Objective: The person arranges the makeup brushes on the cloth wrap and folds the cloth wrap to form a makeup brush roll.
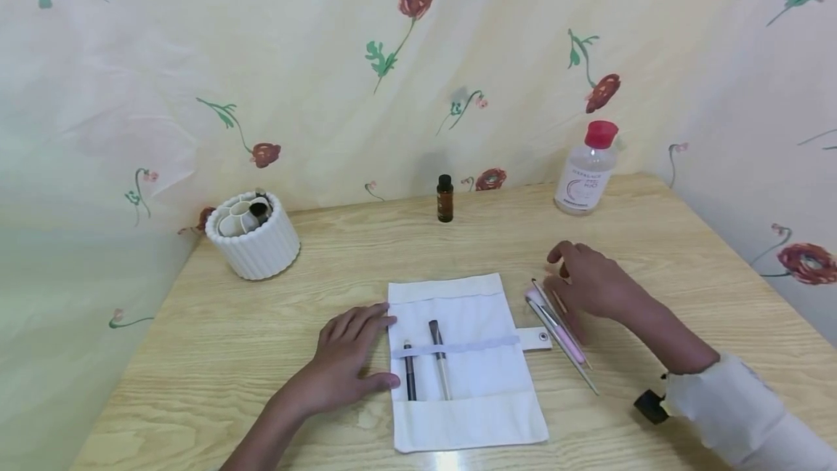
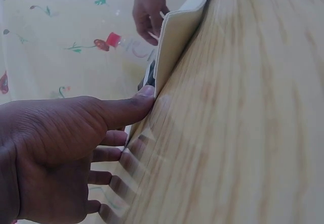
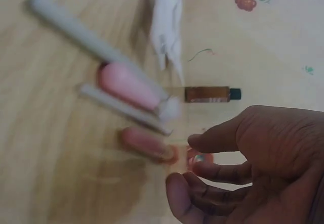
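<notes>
A white fabric brush roll [image 1: 477, 376] lies unfolded on the wooden table. Under its elastic band are a dark-handled makeup brush [image 1: 410, 376] and a silver-handled makeup brush [image 1: 442, 373]. My left hand [image 1: 349, 362] rests at the roll's left edge, thumb and fingertips touching it, fingers spread. Over several loose brushes, pink-handled brush [image 1: 570, 344] among them, hovers my right hand [image 1: 591, 282]. In the right wrist view, its fingers [image 3: 217, 173] are loosely bent with nothing between them; the brushes there look blurred.
A white ribbed holder [image 1: 261, 246] with compartments stands at the back left, a dark brush head showing in it. Behind the roll is a small brown bottle [image 1: 445, 202]. A clear bottle with a red cap [image 1: 585, 176] stands back right. Flowered cloth hangs behind the table.
</notes>
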The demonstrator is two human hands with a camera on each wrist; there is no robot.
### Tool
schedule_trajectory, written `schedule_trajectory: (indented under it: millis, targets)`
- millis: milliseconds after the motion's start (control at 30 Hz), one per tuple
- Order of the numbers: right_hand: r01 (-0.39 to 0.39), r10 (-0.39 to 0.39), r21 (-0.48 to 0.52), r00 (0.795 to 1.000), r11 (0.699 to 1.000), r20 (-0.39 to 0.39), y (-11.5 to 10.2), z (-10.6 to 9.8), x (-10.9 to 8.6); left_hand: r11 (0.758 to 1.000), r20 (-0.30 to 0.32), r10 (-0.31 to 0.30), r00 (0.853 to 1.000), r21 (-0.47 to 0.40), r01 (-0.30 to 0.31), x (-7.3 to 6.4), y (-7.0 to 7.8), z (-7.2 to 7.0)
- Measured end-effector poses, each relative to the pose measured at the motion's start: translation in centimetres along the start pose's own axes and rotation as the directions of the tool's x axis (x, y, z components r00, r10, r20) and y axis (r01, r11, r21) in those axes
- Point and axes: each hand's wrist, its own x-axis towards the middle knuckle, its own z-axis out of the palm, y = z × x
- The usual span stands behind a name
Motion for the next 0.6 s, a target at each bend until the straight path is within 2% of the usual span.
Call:
schedule_trajectory:
  millis: [167,300,400,500,600]
  targets:
    - [0.008,-0.009,0.024,0.998,1.0,0.066,1.0,0.5,-0.1,1.0,0.003,-0.005,1.0,0.002,0.005,0.0,-0.1,0.1]
    - [0.016,-0.017,0.012,0.998,1.0,0.053,1.2,0.6,-0.2,1.0,0.006,-0.008,1.0,0.001,0.008,0.1,-0.2,0.2]
    - [-0.01,0.008,0.029,0.999,1.0,0.041,1.2,0.4,-0.1,1.0,0.007,-0.005,1.0,-0.01,0.005,0.1,-0.2,0.2]
    - [-0.011,0.012,0.069,1.0,0.998,-0.011,1.0,0.0,0.2,1.0,0.011,-0.002,1.0,-0.014,0.003,0.1,-0.3,0.2]
    - [0.053,-0.039,0.114,0.992,0.992,-0.117,0.6,-0.8,0.6,1.0,0.012,-0.003,1.0,-0.009,0.003,0.1,-0.3,0.2]
